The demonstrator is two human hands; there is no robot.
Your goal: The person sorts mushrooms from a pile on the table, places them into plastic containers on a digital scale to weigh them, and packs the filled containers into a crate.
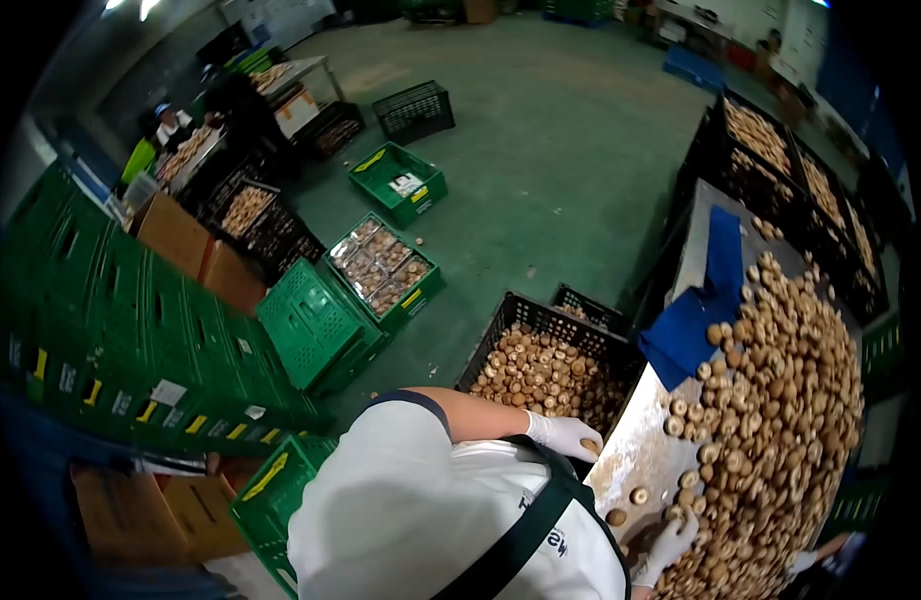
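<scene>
My left hand (558, 434), in a white glove, is closed around a brown mushroom (588, 445) at the near edge of a black crate of mushrooms (540, 370). Lower down, my right hand (672, 542), also gloved in white, reaches onto the metal table (620, 450). Its fingers curl about a mushroom (672, 514) at the border of a large heap of mushrooms (780, 420). A few loose mushrooms lie between my hands on the tabletop, one of them pale side up (638, 495).
A blue cloth (695, 310) lies over the table's far part. Black crates of mushrooms (760, 140) line the far right. Green crates (130, 310) are stacked at left, near a crate of packed mushrooms (380, 265). Another person's gloved hand (803, 562) is at the heap's lower right.
</scene>
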